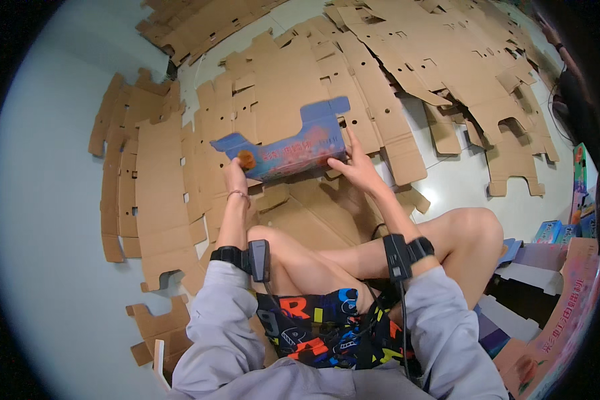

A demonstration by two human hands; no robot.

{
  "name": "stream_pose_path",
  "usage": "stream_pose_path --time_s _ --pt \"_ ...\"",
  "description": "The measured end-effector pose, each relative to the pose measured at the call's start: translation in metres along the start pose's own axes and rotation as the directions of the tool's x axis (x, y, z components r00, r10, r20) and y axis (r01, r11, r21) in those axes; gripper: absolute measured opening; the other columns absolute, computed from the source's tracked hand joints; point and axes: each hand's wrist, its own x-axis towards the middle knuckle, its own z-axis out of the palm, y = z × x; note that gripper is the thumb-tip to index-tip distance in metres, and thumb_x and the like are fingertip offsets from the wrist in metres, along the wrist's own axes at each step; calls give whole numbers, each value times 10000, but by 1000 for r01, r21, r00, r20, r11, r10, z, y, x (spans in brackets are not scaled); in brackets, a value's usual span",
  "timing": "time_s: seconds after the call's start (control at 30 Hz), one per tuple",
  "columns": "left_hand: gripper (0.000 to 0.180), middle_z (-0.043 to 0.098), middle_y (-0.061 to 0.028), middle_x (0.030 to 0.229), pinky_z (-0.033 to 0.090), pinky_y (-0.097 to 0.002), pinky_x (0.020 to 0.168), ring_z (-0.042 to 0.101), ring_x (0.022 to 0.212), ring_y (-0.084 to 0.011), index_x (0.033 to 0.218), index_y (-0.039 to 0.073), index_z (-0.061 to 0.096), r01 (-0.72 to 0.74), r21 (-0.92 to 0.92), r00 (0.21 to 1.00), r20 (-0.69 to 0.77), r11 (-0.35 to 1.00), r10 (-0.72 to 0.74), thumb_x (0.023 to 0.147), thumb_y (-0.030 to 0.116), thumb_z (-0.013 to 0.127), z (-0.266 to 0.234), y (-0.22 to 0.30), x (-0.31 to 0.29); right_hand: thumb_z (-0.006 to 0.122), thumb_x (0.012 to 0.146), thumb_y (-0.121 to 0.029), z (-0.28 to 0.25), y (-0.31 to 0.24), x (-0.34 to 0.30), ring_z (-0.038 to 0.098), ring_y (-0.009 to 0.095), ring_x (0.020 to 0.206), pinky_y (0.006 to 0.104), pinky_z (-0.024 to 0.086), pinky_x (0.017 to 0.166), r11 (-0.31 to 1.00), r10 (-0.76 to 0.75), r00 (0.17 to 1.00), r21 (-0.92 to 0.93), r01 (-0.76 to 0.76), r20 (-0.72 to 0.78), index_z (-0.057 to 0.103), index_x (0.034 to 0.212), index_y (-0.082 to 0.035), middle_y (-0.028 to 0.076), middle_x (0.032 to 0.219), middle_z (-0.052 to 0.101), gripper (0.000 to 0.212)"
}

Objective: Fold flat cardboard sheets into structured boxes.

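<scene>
Out in front of my crossed legs I hold a blue and pink printed carton (293,148) with both hands. It has cut-out edges, a raised flap at its upper right and a smaller flap at its left. My left hand (235,179) grips the lower left corner, next to an orange printed patch. At the right end, my right hand (360,172) has its thumb on the front face and a finger stretched up along the edge. The other fingers of both hands are mostly hidden. Below the carton lies plain brown cardboard (307,217).
Flattened brown cardboard sheets (280,67) overlap across the floor ahead, with more at the left (157,193) by a pale wall (60,167). A large pink printed box (557,327) stands at my right, near small blue packages (547,231). Another person's arm (560,50) shows at the far right.
</scene>
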Motion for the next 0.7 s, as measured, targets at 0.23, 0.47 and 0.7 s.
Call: stream_pose_path --time_s 0.23,0.47,0.7 --pt "567 671 -171 1026 451 -382 873 626 1004 -303 1066 53 657 -64 501 998 51 863 44 783 540 595 26 9 11 611 892 -325 10 34 32 605 216 937 327 454 864 996 5 994 85 -14 109 577 1136 3 134 1021 651 410" --pt "451 680 -183 982 490 -405 808 654 930 -323 985 71 700 162 580 967 -254 798 -12 736 446 702 59 38 -42 539 952 -301 -8 32 33 607 140 907 293 472 815 956 72 947 249 -155 313 565 1126 -1 74 1003 646 348" --pt "479 679 -183 960 479 -417 817 645 931 -332 1014 65 678 -65 428 968 -194 902 162 765 472 640 61 23 -30 550 933 -342 -1 9 31 564 119 845 282 453 770 950 257 957 145 -275 132 613 1033 19 53 931 644 380"
